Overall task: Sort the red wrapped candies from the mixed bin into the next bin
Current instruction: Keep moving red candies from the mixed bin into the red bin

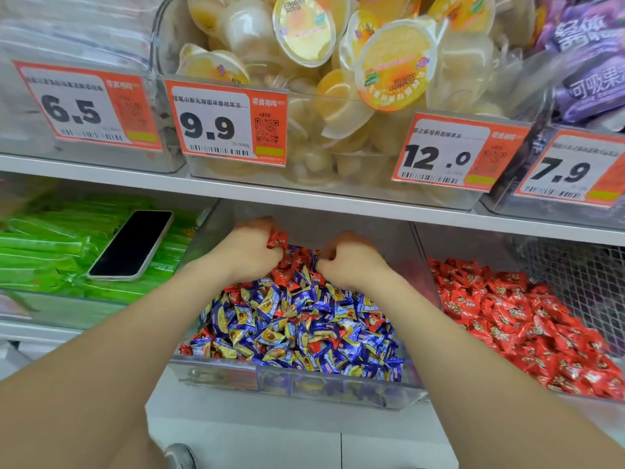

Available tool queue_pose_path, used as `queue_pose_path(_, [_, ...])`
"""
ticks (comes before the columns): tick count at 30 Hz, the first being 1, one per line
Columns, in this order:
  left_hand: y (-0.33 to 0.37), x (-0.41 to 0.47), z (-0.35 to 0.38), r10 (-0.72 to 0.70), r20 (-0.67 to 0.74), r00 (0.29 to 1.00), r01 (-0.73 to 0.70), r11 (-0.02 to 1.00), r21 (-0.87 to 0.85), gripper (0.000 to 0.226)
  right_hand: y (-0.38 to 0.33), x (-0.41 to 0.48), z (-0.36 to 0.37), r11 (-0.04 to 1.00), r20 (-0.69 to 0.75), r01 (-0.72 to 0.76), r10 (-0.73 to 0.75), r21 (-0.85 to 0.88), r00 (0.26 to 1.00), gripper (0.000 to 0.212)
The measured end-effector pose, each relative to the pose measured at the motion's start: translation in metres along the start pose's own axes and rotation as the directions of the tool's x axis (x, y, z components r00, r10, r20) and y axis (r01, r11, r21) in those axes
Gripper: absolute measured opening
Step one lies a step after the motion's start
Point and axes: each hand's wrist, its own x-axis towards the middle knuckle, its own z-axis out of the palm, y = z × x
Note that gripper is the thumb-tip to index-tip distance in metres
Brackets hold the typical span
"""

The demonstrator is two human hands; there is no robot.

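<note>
At the back of the mixed bin (297,384), a few red wrapped candies (278,239) are gripped in the curled fingers of the left hand (250,253), just above the blue and red heap. The right hand (355,264) is set beside it with fingers curled into the pile; whether anything is pinched there cannot be told. The next bin (428,258), to the right, is filled with red sweets only.

White shelf (304,194) runs across mid-frame, orange price tags (233,123) on clear bins (156,45) above. Jelly cups (372,62) top centre, purple packs (592,79) top right, green packs (50,252) mid left w/ a phone (133,245) lying on them. White floor (304,445) at btm.
</note>
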Motion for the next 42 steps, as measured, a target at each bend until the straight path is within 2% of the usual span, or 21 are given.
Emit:
queue_pose_path(3, [-0.006,0.000,0.006,0.033,0.111,0.993,-0.041,0.996,0.075,0.028,-0.004,0.004,0.009,0.991,0.102,0.062,-0.050,-0.122,0.993,0.036])
queue_pose_path(6, [-0.008,0.001,0.012,0.041,0.286,0.957,-0.092,0.981,0.169,0.036,-0.002,0.010,0.013,0.983,0.139,0.108,-0.088,-0.149,0.986,0.029])
queue_pose_path(8, [-0.006,0.001,0.015,0.061,0.324,0.944,-0.130,0.972,0.195,0.041,0.000,0.009,0.010,0.982,0.181,0.114,-0.086,-0.151,0.980,0.031])
queue_pose_path(11, [-0.002,0.001,0.015,0.084,0.337,0.938,-0.164,0.962,0.218,0.048,-0.001,0.001,0.001,0.996,0.185,0.045,-0.030,-0.077,0.982,0.044])
queue_pose_path(13, [0.000,0.000,0.014,0.093,0.334,0.938,-0.175,0.958,0.226,0.046,-0.003,-0.004,-0.005,1.000,0.132,-0.016,0.015,0.008,0.991,0.050])
queue_pose_path(16, [0.004,-0.001,0.009,0.056,0.323,0.945,-0.131,0.968,0.214,0.045,-0.003,-0.006,-0.008,0.982,0.030,-0.105,0.102,0.158,0.994,0.043])
queue_pose_path(19, [0.008,-0.004,-0.001,0.011,0.256,0.967,-0.057,0.983,0.174,0.032,-0.002,-0.003,-0.003,0.980,-0.065,-0.016,0.029,0.198,0.997,0.021])
queue_pose_path(23, [0.010,-0.013,-0.015,-0.028,0.141,0.990,0.030,0.999,-0.011,0.039,-0.008,0.005,0.004,0.977,-0.114,0.041,-0.017,0.210,0.993,0.026])
queue_pose_path(26, [0.006,-0.020,-0.020,-0.064,0.116,0.991,0.069,0.997,-0.043,0.035,-0.012,0.018,0.011,0.988,-0.168,0.123,-0.107,0.091,0.980,0.024])
queue_pose_path(28, [0.002,-0.022,-0.021,-0.071,0.118,0.991,0.073,0.997,-0.009,0.030,-0.015,0.026,0.017,0.984,-0.105,0.177,-0.180,-0.037,0.978,0.035])
queue_pose_path(31, [-0.005,-0.024,-0.019,-0.087,0.132,0.987,0.079,0.995,0.060,0.028,-0.019,0.035,0.028,0.977,0.037,0.151,-0.147,-0.152,0.988,0.057])
queue_pose_path(34, [-0.008,-0.026,-0.015,-0.092,0.147,0.985,0.076,0.991,0.114,0.027,-0.028,0.041,0.036,0.965,0.022,0.138,-0.136,-0.223,0.990,0.069])
queue_pose_path(36, [-0.008,-0.027,-0.013,-0.090,0.147,0.985,0.070,0.988,0.136,0.030,-0.033,0.041,0.038,0.942,0.034,0.166,-0.163,-0.292,0.986,0.065])
queue_pose_path(38, [-0.009,-0.027,-0.013,-0.088,0.142,0.986,0.067,0.987,0.144,0.031,-0.035,0.040,0.038,0.920,0.064,0.201,-0.191,-0.337,0.980,0.052])
queue_pose_path(42, [-0.005,-0.029,-0.013,-0.093,0.138,0.986,0.069,0.983,0.168,0.027,-0.029,0.040,0.037,0.924,0.104,0.222,-0.199,-0.311,0.974,0.026])
